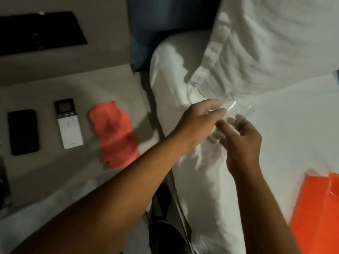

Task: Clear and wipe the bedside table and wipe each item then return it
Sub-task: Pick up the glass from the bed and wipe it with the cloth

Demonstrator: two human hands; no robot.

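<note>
A clear drinking glass (240, 110) is tilted over the white bed (293, 125), blurred and hard to make out. My left hand (200, 120) grips its near side with the fingers curled. My right hand (242, 142) cups the glass's lower part from the right, thumb towards the left hand. On the beige bedside table (55, 171) at the left lie a black phone (23, 132), a white remote control (68, 123) and a crumpled red cloth (113, 134), side by side.
A white pillow (266, 43) leans just behind the hands. A shiny orange bag (319, 213) lies on the bed at the lower right. A black panel (40, 32) sits on the wall above the table. A dark gap runs between table and bed.
</note>
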